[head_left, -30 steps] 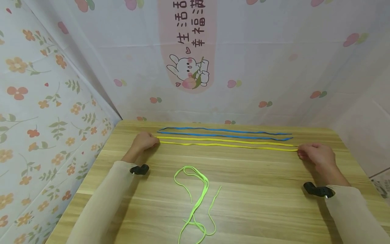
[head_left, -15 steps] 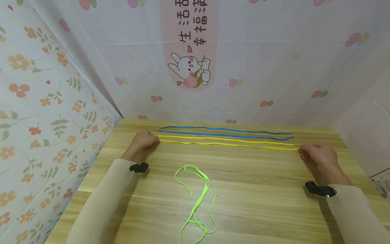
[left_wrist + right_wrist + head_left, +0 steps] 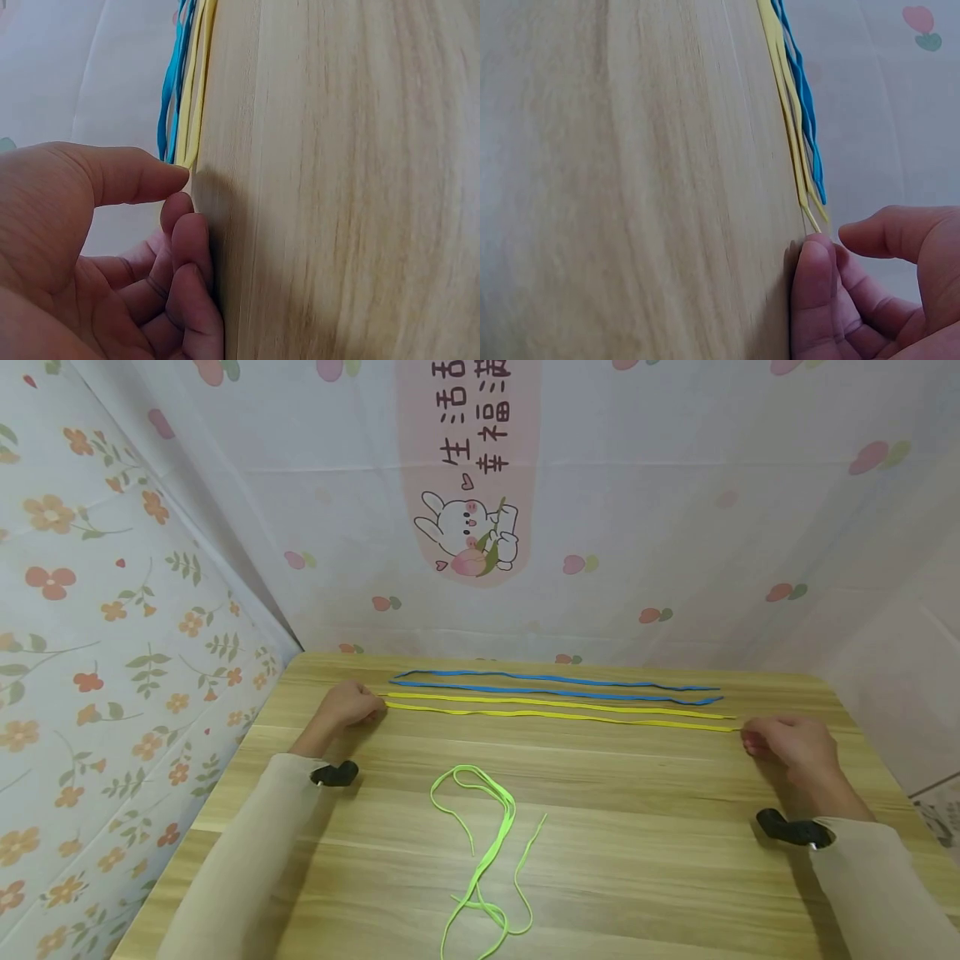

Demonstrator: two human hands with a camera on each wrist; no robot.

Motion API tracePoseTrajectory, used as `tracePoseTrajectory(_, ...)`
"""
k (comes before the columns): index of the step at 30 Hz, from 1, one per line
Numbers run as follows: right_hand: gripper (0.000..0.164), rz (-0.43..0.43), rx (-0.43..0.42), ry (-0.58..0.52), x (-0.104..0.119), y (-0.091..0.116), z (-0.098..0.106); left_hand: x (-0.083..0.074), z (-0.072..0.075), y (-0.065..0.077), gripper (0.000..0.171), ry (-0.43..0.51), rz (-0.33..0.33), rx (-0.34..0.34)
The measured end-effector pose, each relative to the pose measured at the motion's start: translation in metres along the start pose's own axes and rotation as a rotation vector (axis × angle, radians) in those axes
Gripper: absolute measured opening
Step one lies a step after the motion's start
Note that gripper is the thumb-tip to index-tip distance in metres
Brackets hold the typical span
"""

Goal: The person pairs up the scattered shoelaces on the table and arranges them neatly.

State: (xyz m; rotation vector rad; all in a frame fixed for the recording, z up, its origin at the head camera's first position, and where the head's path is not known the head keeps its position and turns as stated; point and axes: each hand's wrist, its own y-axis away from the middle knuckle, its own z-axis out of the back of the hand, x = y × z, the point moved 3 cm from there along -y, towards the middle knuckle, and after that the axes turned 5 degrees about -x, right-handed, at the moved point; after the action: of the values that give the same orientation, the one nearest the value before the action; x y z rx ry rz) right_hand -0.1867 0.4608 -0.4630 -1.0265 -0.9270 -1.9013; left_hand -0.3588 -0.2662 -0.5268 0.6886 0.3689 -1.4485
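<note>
Two strands of yellow lace (image 3: 562, 716) lie nearly straight across the far part of the wooden table. My left hand (image 3: 347, 703) is at their left end; in the left wrist view the thumb (image 3: 142, 176) stands a little apart from the curled fingers, and the yellow strands run up to the thumb tip. At the right end is my right hand (image 3: 797, 745). Its thumb (image 3: 885, 232) is spread away from the fingers (image 3: 814, 274), which are by a yellow tip (image 3: 812, 219). Neither hand visibly pinches the lace. Whether the left strands join is hidden.
Blue lace (image 3: 555, 677) lies in two strands just behind the yellow, near the table's back edge. A loosely looped bright green lace (image 3: 487, 860) lies at the front middle of the table (image 3: 637, 843). Printed cloths hang behind and to the left.
Both hands have shifted slightly outward, the left one leftward and the right one rightward, baring more of the yellow ends. The laces have stayed almost in place.
</note>
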Motion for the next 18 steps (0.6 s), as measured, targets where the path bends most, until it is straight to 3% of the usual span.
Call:
tracePoseTrajectory(8, 0.028, -0.017, 0.011, -0.086, -0.008, -0.001, 0.007, 0.000, 0.005, 0.010, 0.031, 0.002, 0.034, 0.012)
tracePoseTrajectory(18, 0.014, -0.027, -0.010, -0.046, -0.013, 0.002, 0.012, 0.018, 0.009, 0.012, 0.033, 0.065, -0.034, 0.011)
